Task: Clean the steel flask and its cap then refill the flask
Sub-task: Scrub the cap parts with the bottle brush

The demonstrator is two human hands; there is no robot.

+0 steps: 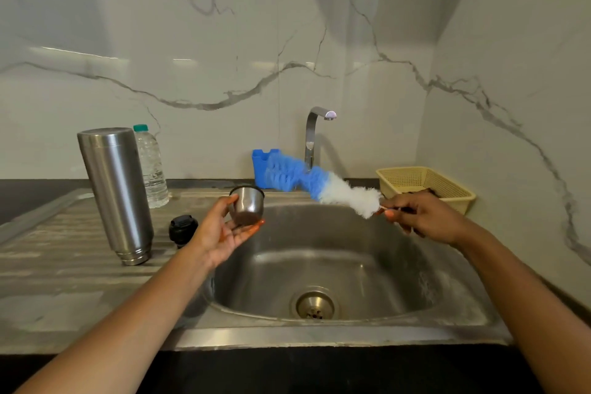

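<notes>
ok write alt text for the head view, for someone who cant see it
Over a steel sink, a person's left hand holds a steel cap while the right hand grips a blue and white bottle brush by its handle. On the drainboard to the left stand the steel flask, upside down, a black stopper and a water bottle.

The sink basin (351,249) at centre frame lies open from above and from the near edge. At left, the upturned steel flask (116,195), a water bottle (153,166) and a black stopper (182,229) crowd the drainboard (64,265); tap (311,134), blue holder (259,166) and yellow basket (460,201) line the back, the brush (319,184) stretched before them.
</notes>
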